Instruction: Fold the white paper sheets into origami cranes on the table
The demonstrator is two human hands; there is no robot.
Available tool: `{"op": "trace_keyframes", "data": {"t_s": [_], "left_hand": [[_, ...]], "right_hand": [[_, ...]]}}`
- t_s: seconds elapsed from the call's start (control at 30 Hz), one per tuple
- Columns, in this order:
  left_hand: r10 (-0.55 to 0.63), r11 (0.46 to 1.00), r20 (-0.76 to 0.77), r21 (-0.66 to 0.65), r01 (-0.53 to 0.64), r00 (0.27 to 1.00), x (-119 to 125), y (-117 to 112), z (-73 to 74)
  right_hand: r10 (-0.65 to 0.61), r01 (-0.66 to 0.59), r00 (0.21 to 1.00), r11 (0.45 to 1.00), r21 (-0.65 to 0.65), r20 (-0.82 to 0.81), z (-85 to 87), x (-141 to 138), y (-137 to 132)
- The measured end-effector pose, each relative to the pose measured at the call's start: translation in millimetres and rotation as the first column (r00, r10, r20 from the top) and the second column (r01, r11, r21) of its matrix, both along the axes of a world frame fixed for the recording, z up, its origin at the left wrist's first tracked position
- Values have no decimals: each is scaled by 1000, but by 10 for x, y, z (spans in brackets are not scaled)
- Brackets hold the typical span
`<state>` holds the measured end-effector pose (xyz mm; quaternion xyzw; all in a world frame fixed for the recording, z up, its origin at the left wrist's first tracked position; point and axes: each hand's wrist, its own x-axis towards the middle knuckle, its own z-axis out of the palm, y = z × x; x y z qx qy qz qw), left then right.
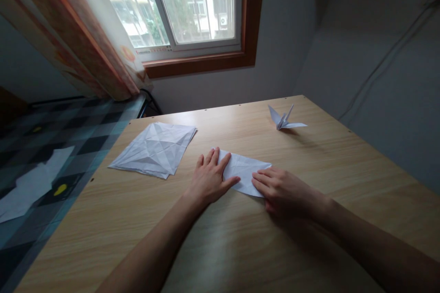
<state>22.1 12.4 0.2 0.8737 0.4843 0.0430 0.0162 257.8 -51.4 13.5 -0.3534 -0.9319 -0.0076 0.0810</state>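
A white sheet of paper folded into a triangle [244,169] lies flat on the wooden table [309,174]. My left hand [209,177] rests on its left end, fingers stretched out and flat. My right hand [283,192] presses on its right lower corner, fingers together and lying flat. Neither hand grips anything.
A stack of creased white square sheets [154,149] lies to the left on the table. A finished paper crane [284,120] stands at the far right. A window and curtain are behind; a checked bedcover [51,155] with paper on it lies left of the table.
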Motion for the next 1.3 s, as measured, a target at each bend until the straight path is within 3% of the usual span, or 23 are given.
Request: {"op": "trace_keyframes", "data": {"t_s": [0.13, 0.27, 0.5, 0.67, 0.77, 0.87, 0.97, 1.07, 1.17, 1.3], "left_hand": [[36, 999, 5, 24, -36, 999, -40, 49, -15], [48, 998, 24, 40, -49, 999, -71, 80, -34], [4, 1000, 28, 31, -5, 1000, -86, 85, -49], [-6, 999, 44, 33, 4, 999, -87, 78, -40], [-129, 991, 100, 29, 127, 987, -90, 89, -36], [-306, 952, 179, 38, 304, 935, -86, 106, -48], [-397, 918, 242, 77, 390, 886, -71, 107, -63], [-415, 909, 306, 99, 405, 857, -50, 87, -61], [-374, 926, 345, 86, 368, 861, -36, 60, -36], [-365, 931, 323, 104, 351, 873, -23, 28, 3]], "right_hand": [[14, -13, 1000, 1000, 25, -19, -45, 30, 26], [12, -4, 980, 999, 41, -197, -128, 109, 96], [-144, 115, 844, 989, -88, -518, -265, 207, 224], [-61, -10, 854, 991, -132, -517, -238, 273, 277], [-29, -29, 862, 994, -106, -505, -231, 273, 280], [-75, 22, 850, 994, -107, -522, -241, 245, 272], [-185, 121, 818, 981, -153, -544, -254, 193, 274], [-309, 238, 775, 951, -198, -551, -274, 121, 302], [-356, 301, 756, 934, -191, -550, -302, 51, 347], [-339, 329, 811, 938, -107, -477, -320, 11, 384]]}}
